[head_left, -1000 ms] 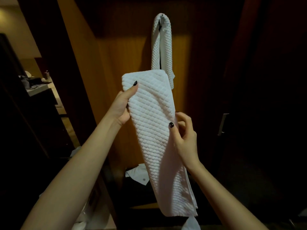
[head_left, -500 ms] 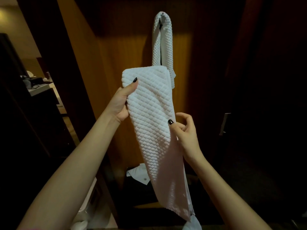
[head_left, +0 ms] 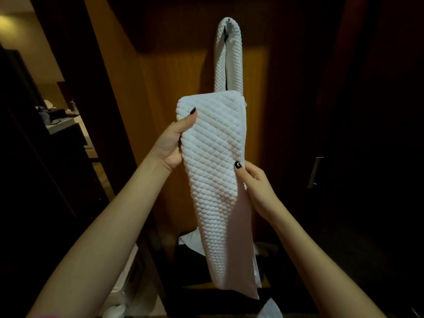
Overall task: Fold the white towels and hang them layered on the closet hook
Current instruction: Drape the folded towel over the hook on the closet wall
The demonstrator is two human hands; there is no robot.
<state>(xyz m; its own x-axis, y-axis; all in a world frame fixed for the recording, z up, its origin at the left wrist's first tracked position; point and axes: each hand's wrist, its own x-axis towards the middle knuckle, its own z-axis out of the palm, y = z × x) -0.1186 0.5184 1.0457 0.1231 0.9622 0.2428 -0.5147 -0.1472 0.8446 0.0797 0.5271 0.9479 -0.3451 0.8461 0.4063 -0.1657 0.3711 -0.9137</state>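
While the folded towel (head_left: 213, 157) hangs lengthwise at mid-frame, both hands have hold of it. The left hand (head_left: 174, 143) grips its upper left edge, thumb laid over the front & fingers hidden behind. The right hand (head_left: 254, 182) pinches the right edge lower down, thumb on the front, fingers curled behind. The long axis runs top to bottom of the frame, the lower end drifting toward lower right, approx. in line w/ the hung towel (head_left: 229, 56) above. That one drapes over the hook (head_left: 228, 20) at top centre, both tails hanging down against the wood panel (head_left: 165, 88), their ends hidden behind the held towel's top fold. So the hook lies straight up & beyond the top fold, well apart from it. The left hand sits higher, i.e. nearer the hook. Both forearms reach up from the lower corners. Next move prob. calls for raising the top fold over the hook, onto the first towel.
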